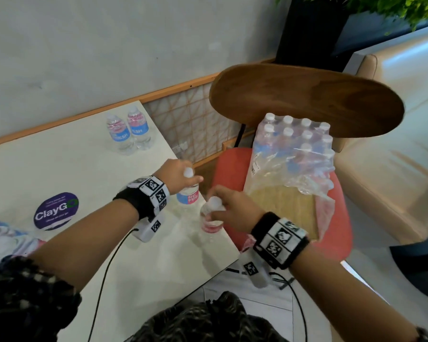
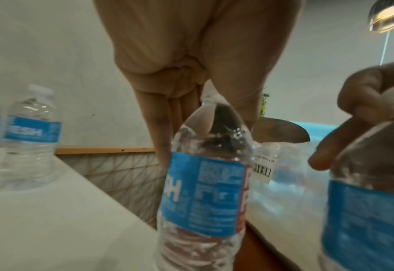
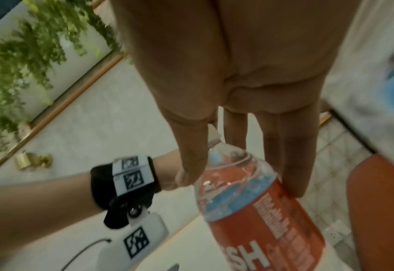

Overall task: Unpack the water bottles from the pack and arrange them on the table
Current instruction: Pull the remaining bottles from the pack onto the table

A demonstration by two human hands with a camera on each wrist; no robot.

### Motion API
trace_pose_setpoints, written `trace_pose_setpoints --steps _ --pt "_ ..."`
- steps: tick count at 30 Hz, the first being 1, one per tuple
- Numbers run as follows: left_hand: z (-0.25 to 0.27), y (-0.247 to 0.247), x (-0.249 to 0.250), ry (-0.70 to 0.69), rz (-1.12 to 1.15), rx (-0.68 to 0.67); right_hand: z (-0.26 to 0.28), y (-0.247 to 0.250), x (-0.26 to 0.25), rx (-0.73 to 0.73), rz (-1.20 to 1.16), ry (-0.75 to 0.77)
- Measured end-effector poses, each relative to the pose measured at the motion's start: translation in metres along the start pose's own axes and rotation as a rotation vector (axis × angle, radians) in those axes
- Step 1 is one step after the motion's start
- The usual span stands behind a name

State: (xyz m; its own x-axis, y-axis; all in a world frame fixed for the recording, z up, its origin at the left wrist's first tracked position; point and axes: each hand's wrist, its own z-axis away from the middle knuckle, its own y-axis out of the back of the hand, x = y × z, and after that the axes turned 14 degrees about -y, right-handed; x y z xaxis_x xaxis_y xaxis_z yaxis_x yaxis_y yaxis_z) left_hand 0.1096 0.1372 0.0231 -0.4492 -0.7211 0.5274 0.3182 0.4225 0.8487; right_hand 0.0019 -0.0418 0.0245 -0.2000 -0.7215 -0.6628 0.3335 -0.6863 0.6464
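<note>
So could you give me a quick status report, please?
Left hand holds one bottle by its neck; right hand another. Two bottles already stand on table. Nothing blocking.

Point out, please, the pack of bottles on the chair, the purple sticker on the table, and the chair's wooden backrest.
pack of bottles (image 1: pixel 292 149), head view, on the plastic wrap.
purple sticker (image 1: pixel 56 211), head view, on its middle.
wooden backrest (image 1: pixel 307 99), head view, on its face.
</note>
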Motion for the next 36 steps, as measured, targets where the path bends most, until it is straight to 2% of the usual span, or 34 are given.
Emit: trace_pose_setpoints --steps 3,6,9,12,16,19,22,26,29,32,36 --pt "0.014 0.002 -0.013 0.008 -0.011 -0.058 -0.015 -0.031 -0.024 -0.050 0.058 0.048" --pt "0.021 0.010 -0.014 0.073 0.014 -0.131 -0.024 -0.048 -0.039 -0.066 0.063 0.084" --pt "0.020 0.014 -0.012 0.115 -0.051 -0.191 -0.028 -0.045 -0.038 -0.060 0.080 0.061" --pt "0.017 0.014 -0.001 0.098 -0.096 -0.163 -0.021 -0.029 -0.024 -0.015 0.093 0.037" --pt "0.003 0.010 0.035 -0.087 -0.150 -0.048 -0.007 0.008 0.014 0.037 0.137 -0.121" --pt "-0.012 -0.003 0.075 -0.257 -0.170 -0.026 0.000 0.036 0.052 0.072 0.190 -0.260" --pt "-0.029 -0.029 0.113 -0.346 -0.173 -0.137 0.000 0.060 0.087 0.130 0.223 -0.399" --pt "-0.052 -0.065 0.137 -0.345 -0.217 -0.326 -0.007 0.083 0.111 0.169 0.159 -0.589" --pt "-0.062 -0.082 0.144 -0.329 -0.200 -0.264 -0.017 0.098 0.119 0.256 0.210 -0.617" --pt "-0.065 -0.091 0.147 -0.310 -0.139 -0.173 -0.027 0.113 0.113 0.361 0.222 -0.583" --pt "-0.065 -0.096 0.149 -0.321 -0.099 -0.142 -0.039 0.127 0.109 0.278 0.252 -0.574"
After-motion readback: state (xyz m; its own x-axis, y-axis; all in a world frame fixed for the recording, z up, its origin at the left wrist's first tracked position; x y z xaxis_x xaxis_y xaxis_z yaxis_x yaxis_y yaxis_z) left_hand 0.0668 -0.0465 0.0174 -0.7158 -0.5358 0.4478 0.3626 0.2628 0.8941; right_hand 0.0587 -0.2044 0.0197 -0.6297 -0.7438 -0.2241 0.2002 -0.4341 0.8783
